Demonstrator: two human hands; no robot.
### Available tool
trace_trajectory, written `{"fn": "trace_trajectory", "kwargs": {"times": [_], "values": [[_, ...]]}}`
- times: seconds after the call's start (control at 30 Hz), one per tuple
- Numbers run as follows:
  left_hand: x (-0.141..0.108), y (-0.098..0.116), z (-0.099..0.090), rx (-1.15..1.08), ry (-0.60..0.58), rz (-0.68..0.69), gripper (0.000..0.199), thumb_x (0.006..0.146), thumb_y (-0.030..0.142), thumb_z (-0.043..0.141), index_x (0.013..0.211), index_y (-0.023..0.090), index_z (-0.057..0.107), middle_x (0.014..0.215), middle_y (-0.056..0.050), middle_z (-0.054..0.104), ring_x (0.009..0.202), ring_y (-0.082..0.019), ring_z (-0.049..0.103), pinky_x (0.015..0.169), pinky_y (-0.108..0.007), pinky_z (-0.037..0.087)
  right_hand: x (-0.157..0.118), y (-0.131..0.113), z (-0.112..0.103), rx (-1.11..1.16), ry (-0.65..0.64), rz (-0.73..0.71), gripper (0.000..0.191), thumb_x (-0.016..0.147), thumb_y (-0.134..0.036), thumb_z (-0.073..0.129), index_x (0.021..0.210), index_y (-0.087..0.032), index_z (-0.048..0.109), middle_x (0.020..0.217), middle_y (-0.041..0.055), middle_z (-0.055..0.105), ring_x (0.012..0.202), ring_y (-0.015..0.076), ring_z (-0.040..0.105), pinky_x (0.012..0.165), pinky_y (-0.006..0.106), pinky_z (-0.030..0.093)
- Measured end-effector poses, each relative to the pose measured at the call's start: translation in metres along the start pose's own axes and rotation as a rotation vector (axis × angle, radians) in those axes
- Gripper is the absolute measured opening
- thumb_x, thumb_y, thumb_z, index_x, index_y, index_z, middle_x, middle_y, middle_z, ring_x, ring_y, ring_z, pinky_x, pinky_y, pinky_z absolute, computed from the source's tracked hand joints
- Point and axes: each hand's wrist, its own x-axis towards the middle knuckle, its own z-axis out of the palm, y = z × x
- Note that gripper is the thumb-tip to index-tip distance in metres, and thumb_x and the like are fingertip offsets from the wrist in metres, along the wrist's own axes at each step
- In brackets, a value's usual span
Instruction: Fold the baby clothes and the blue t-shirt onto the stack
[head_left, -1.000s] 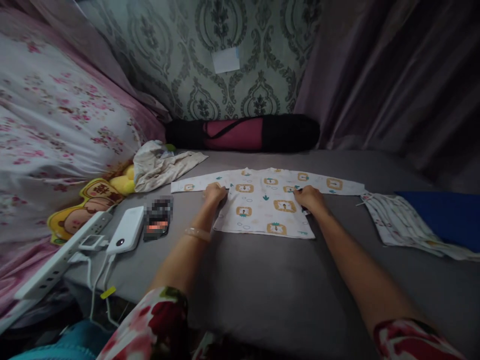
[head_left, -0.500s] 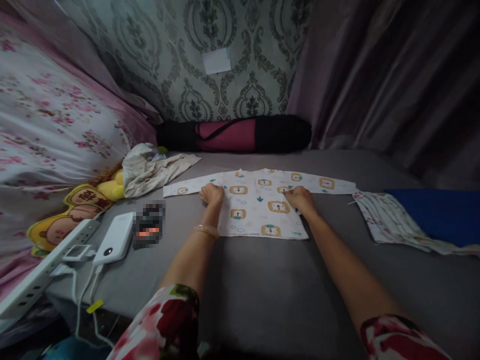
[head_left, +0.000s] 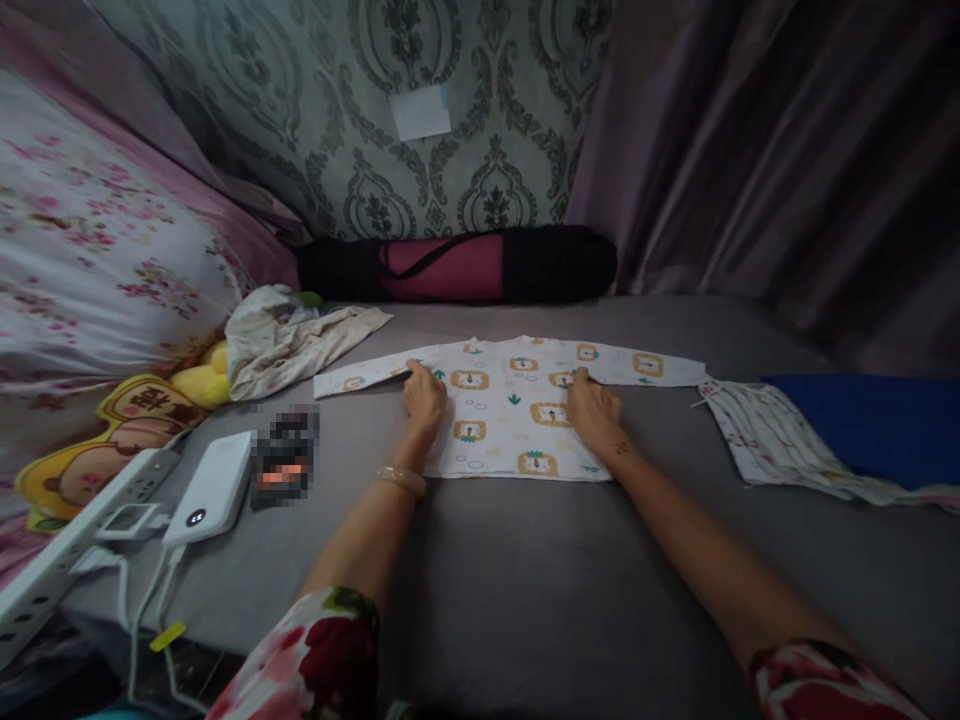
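Observation:
A small white long-sleeved shirt (head_left: 491, 405) with tan lion faces and green leaves lies spread flat on the grey bed surface (head_left: 517, 580), sleeves stretched out to both sides. My left hand (head_left: 426, 395), below a pale bangle, is closed on the shirt where the left sleeve meets the body. Over the right side of the body, near the underarm, my right hand (head_left: 594, 408) has its fingers curled in and closed on the fabric. Both hands hide parts of the shirt's side edges.
Folded striped clothing (head_left: 772, 440) and a blue cloth (head_left: 885, 430) lie at right. A crumpled pale cloth (head_left: 277, 345), yellow plush (head_left: 127, 440), white power bank (head_left: 210, 490), blurred dark object (head_left: 283, 460) and power strip (head_left: 97, 540) sit at left. A black-and-pink bag (head_left: 450, 268) lines the wall.
My left hand has shifted up from the body's side to the sleeve joint. My right hand has turned, its fingertips now pointing up near the underarm. The view has swung slightly right.

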Motion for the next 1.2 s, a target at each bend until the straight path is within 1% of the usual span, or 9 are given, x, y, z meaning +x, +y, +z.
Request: {"fn": "trace_trajectory", "kwargs": {"times": [0.23, 0.4, 0.57, 0.7, 0.83, 0.93, 1.03, 1.13, 1.2], "values": [[0.012, -0.004, 0.002, -0.045, 0.014, -0.049, 0.031, 0.095, 0.023, 0.030, 0.119, 0.008, 0.042, 0.102, -0.023, 0.066, 0.097, -0.031, 0.064, 0.079, -0.036, 0.043, -0.002, -0.001, -0.004, -0.019, -0.019, -0.002, 0.032, 0.094, -0.016, 0.029, 0.121, -0.010, 0.047, 0.101, 0.0197, 0.066, 0.096, 0.0309, 0.064, 0.082, 0.041, 0.045], [0.011, -0.008, 0.001, 0.044, -0.014, 0.055, 0.032, 0.095, 0.019, 0.024, 0.121, 0.010, 0.040, 0.107, -0.022, 0.065, 0.095, -0.029, 0.064, 0.077, -0.035, 0.044, -0.002, 0.001, -0.004, -0.019, -0.034, -0.004, 0.034, 0.096, -0.019, 0.030, 0.125, -0.014, 0.046, 0.102, 0.0172, 0.066, 0.095, 0.0282, 0.065, 0.082, 0.039, 0.045], [0.006, -0.010, -0.002, 0.265, -0.054, 0.204, 0.036, 0.093, 0.010, 0.018, 0.117, 0.011, 0.045, 0.109, -0.021, 0.061, 0.094, -0.028, 0.065, 0.077, -0.034, 0.046, -0.003, 0.004, -0.002, -0.044, -0.040, -0.068, 0.041, 0.093, -0.017, 0.035, 0.134, -0.021, 0.044, 0.107, 0.0151, 0.065, 0.099, 0.0283, 0.064, 0.083, 0.039, 0.044], [0.006, -0.013, -0.001, 0.377, -0.059, 0.265, 0.037, 0.093, 0.010, 0.018, 0.116, 0.009, 0.047, 0.106, -0.021, 0.061, 0.091, -0.029, 0.066, 0.075, -0.035, 0.048, 0.000, 0.008, -0.003, -0.080, -0.076, -0.086, 0.045, 0.093, -0.017, 0.037, 0.138, -0.019, 0.043, 0.105, 0.0170, 0.066, 0.100, 0.0288, 0.064, 0.084, 0.039, 0.044], [0.008, -0.016, -0.006, 0.382, -0.062, 0.223, 0.034, 0.093, 0.015, 0.024, 0.116, 0.007, 0.049, 0.104, -0.023, 0.061, 0.093, -0.031, 0.064, 0.076, -0.038, 0.049, 0.000, 0.013, -0.007, -0.109, -0.094, -0.109, 0.045, 0.094, -0.016, 0.033, 0.137, -0.017, 0.044, 0.101, 0.0176, 0.067, 0.096, 0.0296, 0.065, 0.081, 0.040, 0.045], [0.008, -0.009, -0.011, 0.378, 0.008, 0.213, 0.032, 0.092, 0.014, 0.029, 0.113, 0.006, 0.051, 0.107, -0.025, 0.058, 0.100, -0.033, 0.060, 0.081, -0.041, 0.047, 0.002, 0.004, -0.013, -0.108, -0.040, -0.095, 0.041, 0.092, -0.014, 0.034, 0.129, -0.012, 0.051, 0.104, 0.0196, 0.066, 0.097, 0.0297, 0.064, 0.082, 0.039, 0.044], [0.004, 0.010, -0.006, 0.360, 0.042, 0.412, 0.028, 0.092, 0.016, 0.034, 0.110, 0.008, 0.054, 0.113, -0.022, 0.056, 0.109, -0.032, 0.054, 0.089, -0.043, 0.044, 0.013, -0.020, -0.013, -0.076, 0.081, -0.175, 0.039, 0.094, -0.019, 0.033, 0.124, -0.009, 0.054, 0.119, 0.0219, 0.059, 0.112, 0.0294, 0.055, 0.093, 0.039, 0.039], [-0.006, 0.028, 0.012, 0.274, -0.096, 0.663, 0.032, 0.094, 0.027, 0.040, 0.117, 0.008, 0.052, 0.123, -0.019, 0.055, 0.117, -0.027, 0.050, 0.099, -0.038, 0.039, 0.030, -0.046, 0.000, 0.010, 0.081, -0.338, 0.047, 0.098, -0.034, 0.029, 0.137, -0.014, 0.044, 0.142, 0.0165, 0.045, 0.131, 0.0276, 0.038, 0.107, 0.041, 0.028], [-0.013, 0.031, 0.025, 0.250, -0.167, 0.701, 0.041, 0.096, 0.034, 0.038, 0.126, 0.007, 0.048, 0.134, -0.020, 0.050, 0.126, -0.027, 0.044, 0.106, -0.039, 0.034, 0.036, -0.055, 0.012, 0.035, 0.025, -0.335, 0.052, 0.099, -0.040, 0.025, 0.144, -0.016, 0.036, 0.152, 0.0132, 0.032, 0.140, 0.0272, 0.024, 0.112, 0.046, 0.019]]}}
